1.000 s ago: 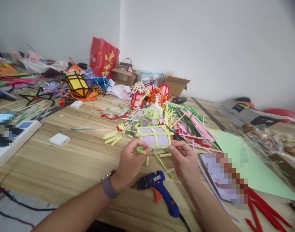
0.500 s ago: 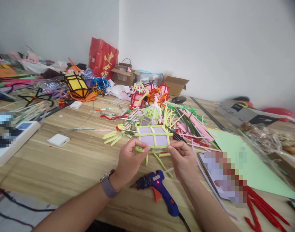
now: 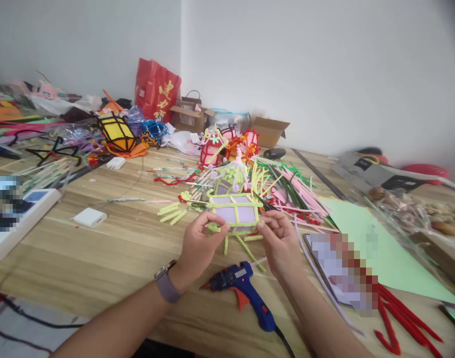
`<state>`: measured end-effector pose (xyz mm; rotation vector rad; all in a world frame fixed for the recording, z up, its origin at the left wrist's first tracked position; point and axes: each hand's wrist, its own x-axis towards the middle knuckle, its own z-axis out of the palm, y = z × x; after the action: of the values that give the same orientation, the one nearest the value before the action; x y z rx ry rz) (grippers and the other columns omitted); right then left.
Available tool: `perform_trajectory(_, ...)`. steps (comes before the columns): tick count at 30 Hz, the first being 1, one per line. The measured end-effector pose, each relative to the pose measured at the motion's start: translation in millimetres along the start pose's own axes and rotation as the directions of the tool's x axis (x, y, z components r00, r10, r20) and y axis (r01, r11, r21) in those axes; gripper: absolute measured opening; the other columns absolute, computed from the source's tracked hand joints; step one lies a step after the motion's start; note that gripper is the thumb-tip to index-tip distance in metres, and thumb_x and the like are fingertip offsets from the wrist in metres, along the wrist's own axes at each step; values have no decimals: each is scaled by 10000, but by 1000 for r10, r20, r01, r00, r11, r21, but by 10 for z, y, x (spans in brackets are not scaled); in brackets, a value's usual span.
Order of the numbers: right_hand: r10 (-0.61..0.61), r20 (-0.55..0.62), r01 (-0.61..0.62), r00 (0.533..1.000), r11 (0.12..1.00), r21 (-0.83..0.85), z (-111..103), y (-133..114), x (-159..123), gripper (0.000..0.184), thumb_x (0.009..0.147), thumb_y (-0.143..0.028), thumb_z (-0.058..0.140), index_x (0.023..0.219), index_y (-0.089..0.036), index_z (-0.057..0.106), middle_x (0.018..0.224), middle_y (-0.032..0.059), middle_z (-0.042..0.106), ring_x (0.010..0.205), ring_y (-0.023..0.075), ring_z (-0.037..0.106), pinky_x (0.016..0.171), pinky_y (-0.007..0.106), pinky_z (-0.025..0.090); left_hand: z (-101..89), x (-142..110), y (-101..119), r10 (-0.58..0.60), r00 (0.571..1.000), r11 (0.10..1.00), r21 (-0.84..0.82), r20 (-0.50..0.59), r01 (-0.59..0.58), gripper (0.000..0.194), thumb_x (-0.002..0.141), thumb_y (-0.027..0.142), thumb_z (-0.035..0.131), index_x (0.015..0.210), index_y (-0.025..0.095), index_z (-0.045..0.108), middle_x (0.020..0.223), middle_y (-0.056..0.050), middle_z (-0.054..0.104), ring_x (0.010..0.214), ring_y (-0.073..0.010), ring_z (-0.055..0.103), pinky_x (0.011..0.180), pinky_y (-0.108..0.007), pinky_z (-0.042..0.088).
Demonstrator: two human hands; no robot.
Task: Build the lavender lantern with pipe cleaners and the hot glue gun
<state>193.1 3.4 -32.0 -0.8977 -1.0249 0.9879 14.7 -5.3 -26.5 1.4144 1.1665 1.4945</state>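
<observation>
Between my two hands is a small lantern (image 3: 230,214) with light purple panels and a yellow-green pipe-cleaner frame, held above the table. My left hand (image 3: 205,241) pinches its lower left corner between thumb and fingers. The lower right corner is gripped by my right hand (image 3: 281,243) in the same way. Below the lantern, a blue glue gun (image 3: 244,291) lies on its side with a small red light on. Short yellow-green pipe-cleaner pieces (image 3: 173,213) lie to the left. Behind the lantern stands a lilac pipe-cleaner piece with curled ends (image 3: 239,166).
Pink and green pipe cleaners (image 3: 302,186) spread to the right, near a phone (image 3: 324,268) and a pale green sheet (image 3: 384,248). Red pipe cleaners (image 3: 406,315) lie front right. A power strip (image 3: 37,214) and a white charger (image 3: 89,217) are left. Finished lanterns (image 3: 117,132) stand behind.
The lantern stays in both hands, its panels tilted very slightly differently. The whole view has shifted a little; the glue gun and other things lie as before.
</observation>
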Motion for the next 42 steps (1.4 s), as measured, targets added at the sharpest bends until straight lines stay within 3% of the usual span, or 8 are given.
perform_trajectory(5, -7, -31, 8, 999, 1000, 18, -46, -31, 106, 335, 659, -279, 803, 917, -239, 593, 754, -35, 666, 630, 104, 591, 585, 216, 464, 4, -24, -29, 122, 988, 992, 17, 99, -124, 232, 745, 194, 642, 967, 222, 584, 981, -23, 644, 947, -174, 599, 843, -291, 463)
perform_trajectory(10, -38, -74, 46, 996, 994, 101, -192, -95, 305, 386, 618, -312, 808, 925, -253, 581, 735, -43, 677, 649, 120, 611, 641, 245, 467, 19, -92, -23, 205, 946, 973, 53, 250, -225, 273, 716, 63, 528, 936, 225, 521, 1018, -42, 646, 1004, -195, 596, 898, -342, 445)
perform_trajectory(19, 69, 120, -70, 990, 997, 8, -356, -306, 340, 507, 532, -392, 854, 930, -272, 565, 659, -56, 649, 589, 160, 601, 646, 304, 463, -26, -2, -24, 128, 990, 992, -4, -55, -129, 148, 804, 145, 489, 927, 226, 482, 997, -39, 624, 1011, -212, 591, 871, -352, 456)
perform_trajectory(24, 49, 237, -21, 970, 993, -118, -301, -469, 229, 469, 572, -366, 838, 934, -264, 558, 655, -61, 625, 573, 130, 561, 577, 258, 439, -20, 118, 277, 108, 981, 972, 190, 164, -139, 261, 815, 218, 493, 1067, 205, 561, 1129, -77, 636, 1054, -224, 580, 877, -368, 457)
perform_trajectory(29, 80, 385, 2, 919, 978, -209, -238, -680, 101, 401, 652, -297, 808, 980, -260, 579, 716, -48, 654, 569, 113, 556, 516, 226, 429, 99, 328, 658, 224, 858, 891, 259, 462, -372, 298, 746, 275, 590, 1027, 185, 632, 1104, -75, 675, 1098, -239, 567, 948, -352, 417)
perform_trajectory(32, 82, 400, 28, 913, 965, -262, -206, -784, 45, 313, 669, -278, 801, 930, -222, 637, 738, -21, 668, 609, 115, 585, 548, 230, 454, 171, 452, 747, 134, 739, 876, 270, 661, -401, 194, 728, 341, 589, 812, 186, 670, 854, -33, 692, 843, -207, 605, 739, -296, 439)
perform_trajectory(36, 83, 367, 30, 926, 957, -290, -188, -825, -12, 279, 636, -241, 823, 865, -198, 668, 740, -9, 679, 627, 114, 602, 566, 226, 464, 213, 540, 734, 64, 658, 883, 264, 750, -387, 192, 692, 344, 565, 602, 175, 584, 570, 32, 518, 570, -127, 464, 516, -240, 301)
perform_trajectory(42, 90, 343, 8, 935, 962, -274, -213, -722, -33, 256, 650, -253, 806, 869, -206, 682, 753, -8, 686, 665, 121, 622, 590, 232, 487, 228, 616, 676, 24, 546, 911, 207, 837, -357, 205, 695, 339, 542, 602, 161, 583, 539, 48, 422, 523, -101, 379, 481, -230, 236)
